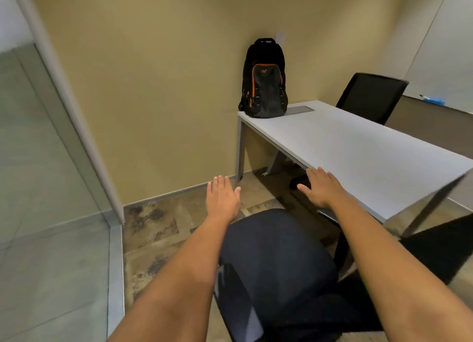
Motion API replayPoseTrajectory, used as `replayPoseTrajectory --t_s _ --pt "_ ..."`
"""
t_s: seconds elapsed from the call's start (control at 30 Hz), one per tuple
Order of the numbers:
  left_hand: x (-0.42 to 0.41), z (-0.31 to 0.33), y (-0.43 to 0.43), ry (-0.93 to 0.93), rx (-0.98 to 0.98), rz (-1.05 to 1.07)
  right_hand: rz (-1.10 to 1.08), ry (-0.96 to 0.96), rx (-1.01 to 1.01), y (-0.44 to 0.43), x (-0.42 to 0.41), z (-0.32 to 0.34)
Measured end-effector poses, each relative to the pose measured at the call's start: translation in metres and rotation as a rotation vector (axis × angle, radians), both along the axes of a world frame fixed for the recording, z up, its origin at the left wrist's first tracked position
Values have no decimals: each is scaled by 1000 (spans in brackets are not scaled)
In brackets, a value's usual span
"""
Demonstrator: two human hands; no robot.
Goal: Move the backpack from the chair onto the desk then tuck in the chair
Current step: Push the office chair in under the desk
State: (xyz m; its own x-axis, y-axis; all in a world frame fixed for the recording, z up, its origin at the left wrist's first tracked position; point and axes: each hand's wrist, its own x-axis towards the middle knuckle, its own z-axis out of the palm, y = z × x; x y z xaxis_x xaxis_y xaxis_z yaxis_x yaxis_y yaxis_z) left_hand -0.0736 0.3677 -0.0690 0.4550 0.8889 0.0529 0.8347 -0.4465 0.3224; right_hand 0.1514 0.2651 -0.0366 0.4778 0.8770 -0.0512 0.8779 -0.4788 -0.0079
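A small room with matte tan walls and mottled stone-look floor tiles holds a smooth pale-grey rectangular bench (358, 147) set against the wall. The soft black fabric backpack with orange trim (265, 83) stands upright on the bench's far corner, leaning on the wall — so the first step looks done. Below the bench's near edge sits the dark padded-back office chair (276, 259), not yet tucked in. The left hand (222, 198) and right hand (320, 188) hover flat and empty, fingers spread, beyond the chair back. Next: grip it and push it under the bench.
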Motion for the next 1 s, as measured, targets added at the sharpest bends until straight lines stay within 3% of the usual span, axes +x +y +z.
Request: replayPoseTrajectory --t_s 0.37,0.83,1.0 --pt "6 35 -113 2 9 23 66 19 37 -105 -6 34" --pt "109 68 -244 -77 22 169 178 63 6 -219 93 59" --pt "139 78 -300 -128 18 232 237 114 87 -253 116 64"
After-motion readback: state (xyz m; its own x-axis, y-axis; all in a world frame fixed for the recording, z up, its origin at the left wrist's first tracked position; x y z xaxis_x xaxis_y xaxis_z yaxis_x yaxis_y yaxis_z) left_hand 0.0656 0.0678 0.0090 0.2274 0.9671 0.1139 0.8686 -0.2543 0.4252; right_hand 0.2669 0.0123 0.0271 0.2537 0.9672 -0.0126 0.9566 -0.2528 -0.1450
